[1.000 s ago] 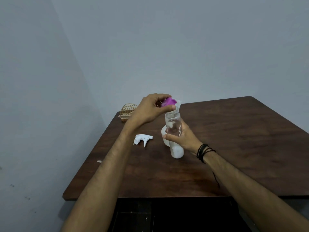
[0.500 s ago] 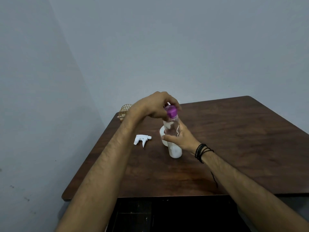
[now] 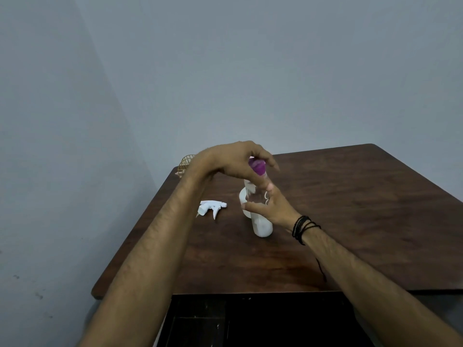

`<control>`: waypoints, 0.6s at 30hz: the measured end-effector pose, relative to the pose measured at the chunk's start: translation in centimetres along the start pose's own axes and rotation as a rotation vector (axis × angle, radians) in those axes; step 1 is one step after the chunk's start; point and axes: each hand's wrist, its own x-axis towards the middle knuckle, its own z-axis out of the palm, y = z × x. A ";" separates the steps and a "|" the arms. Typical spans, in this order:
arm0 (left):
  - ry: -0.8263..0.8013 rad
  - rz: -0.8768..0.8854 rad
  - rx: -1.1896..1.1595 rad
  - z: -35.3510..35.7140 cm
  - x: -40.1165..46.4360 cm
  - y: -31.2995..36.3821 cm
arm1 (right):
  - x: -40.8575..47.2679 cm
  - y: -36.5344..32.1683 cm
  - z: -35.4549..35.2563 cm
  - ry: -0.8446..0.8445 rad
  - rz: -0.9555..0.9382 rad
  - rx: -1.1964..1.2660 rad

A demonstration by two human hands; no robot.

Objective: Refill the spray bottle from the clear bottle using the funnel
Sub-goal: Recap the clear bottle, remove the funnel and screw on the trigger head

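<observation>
2 hands (image 3: 270, 209) — clear bottle (image 3: 259, 211), purple cap (image 3: 258, 167)

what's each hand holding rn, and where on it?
Right hand grips the clear bottle around its middle, upright on the table. Left hand has fingers curled on the purple cap at the bottle's top.

Clear bottle (image 3: 261, 219) upright, purple cap (image 3: 258, 167) on; white spray trigger (image 3: 210, 207) lies beside.

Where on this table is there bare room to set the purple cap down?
The table's right half is bare, as is the near strip in front of the clear bottle. It is crowded at left: the spray head, a white container behind the bottle, both hands.
</observation>
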 end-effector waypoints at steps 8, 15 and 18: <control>0.264 -0.344 0.313 0.6 0.6 0.3 | 0.1 -0.1 -0.1 -0.006 0.008 -0.017; 0.198 0.033 -0.073 0.6 -0.2 0.2 | -0.1 0.0 0.0 -0.013 -0.004 -0.041; 0.324 -0.278 0.191 0.6 0.4 0.4 | -0.2 -0.1 -0.1 -0.017 -0.016 -0.024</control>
